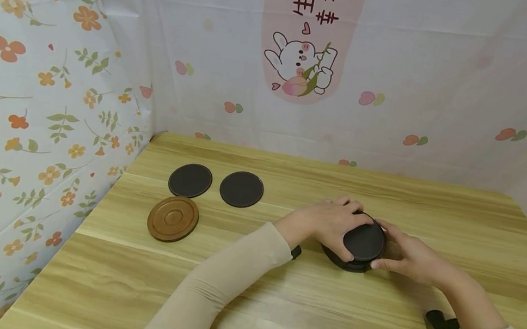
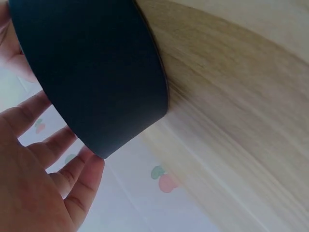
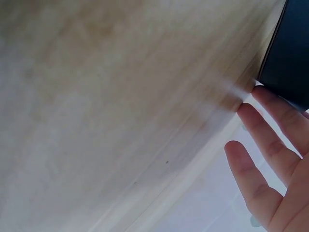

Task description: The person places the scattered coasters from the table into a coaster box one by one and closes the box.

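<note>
A black round box (image 1: pixel 353 266) stands on the table, its flat dark top (image 1: pixel 365 243) facing up. Reaching over from the left, my left hand (image 1: pixel 337 225) grips it at the upper edge, thumb at the front and fingers toward the back. My right hand (image 1: pixel 412 258) holds its right side between thumb and forefinger. The box's smooth dark wall (image 2: pixel 96 72) fills the upper left of the left wrist view, fingertips right at its edge. In the right wrist view, my forefinger meets the box's lower corner (image 3: pixel 285 63) while other fingers extend beside it.
On the left of the wooden table (image 1: pixel 275 308) lie two black round coasters (image 1: pixel 191 180) and a brown wooden coaster (image 1: pixel 173 218) with ringed grooves. A white printed cloth (image 1: pixel 215 71) hangs behind, and a flowered cloth (image 1: pixel 42 121) hangs along the left side.
</note>
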{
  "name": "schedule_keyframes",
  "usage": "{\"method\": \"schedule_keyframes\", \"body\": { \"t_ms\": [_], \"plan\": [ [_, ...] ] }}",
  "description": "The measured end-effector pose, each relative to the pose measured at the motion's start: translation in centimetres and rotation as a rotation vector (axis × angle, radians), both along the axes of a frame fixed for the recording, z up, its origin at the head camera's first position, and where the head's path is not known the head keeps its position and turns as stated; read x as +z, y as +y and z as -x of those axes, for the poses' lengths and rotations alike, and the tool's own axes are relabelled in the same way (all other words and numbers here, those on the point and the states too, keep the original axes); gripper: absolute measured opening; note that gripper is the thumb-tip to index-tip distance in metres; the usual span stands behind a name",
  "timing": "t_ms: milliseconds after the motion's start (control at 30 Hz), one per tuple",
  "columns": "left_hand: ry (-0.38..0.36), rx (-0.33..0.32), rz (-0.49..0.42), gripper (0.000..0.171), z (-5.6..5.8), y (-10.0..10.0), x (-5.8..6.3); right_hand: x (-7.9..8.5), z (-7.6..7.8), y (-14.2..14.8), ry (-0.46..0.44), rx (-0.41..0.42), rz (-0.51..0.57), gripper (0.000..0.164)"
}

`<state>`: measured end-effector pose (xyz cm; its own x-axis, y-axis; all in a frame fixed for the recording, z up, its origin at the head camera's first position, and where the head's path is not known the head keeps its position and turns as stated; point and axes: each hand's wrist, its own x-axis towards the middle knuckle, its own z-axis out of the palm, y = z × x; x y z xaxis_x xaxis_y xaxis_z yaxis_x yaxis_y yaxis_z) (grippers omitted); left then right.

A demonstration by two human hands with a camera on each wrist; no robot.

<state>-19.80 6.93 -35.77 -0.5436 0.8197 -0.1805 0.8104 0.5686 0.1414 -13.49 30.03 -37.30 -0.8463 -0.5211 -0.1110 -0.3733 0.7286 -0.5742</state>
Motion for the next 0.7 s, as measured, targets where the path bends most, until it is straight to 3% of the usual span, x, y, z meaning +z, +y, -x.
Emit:
{"method": "schedule_keyframes", "body": {
  "t_ms": [400, 700],
  "plan": [
    [-0.077, -0.024, -0.039, 0.089, 0.0, -0.8, -0.4, 0.1, 0.0, 0.0, -0.035, -0.012, -0.004, 0.094],
    [-0.082, -0.049, -0.134, 0.078, 0.7, -3.8, -0.4, 0.1, -0.1, -0.1, -0.014, -0.018, -0.016, 0.096]
  ]
}}
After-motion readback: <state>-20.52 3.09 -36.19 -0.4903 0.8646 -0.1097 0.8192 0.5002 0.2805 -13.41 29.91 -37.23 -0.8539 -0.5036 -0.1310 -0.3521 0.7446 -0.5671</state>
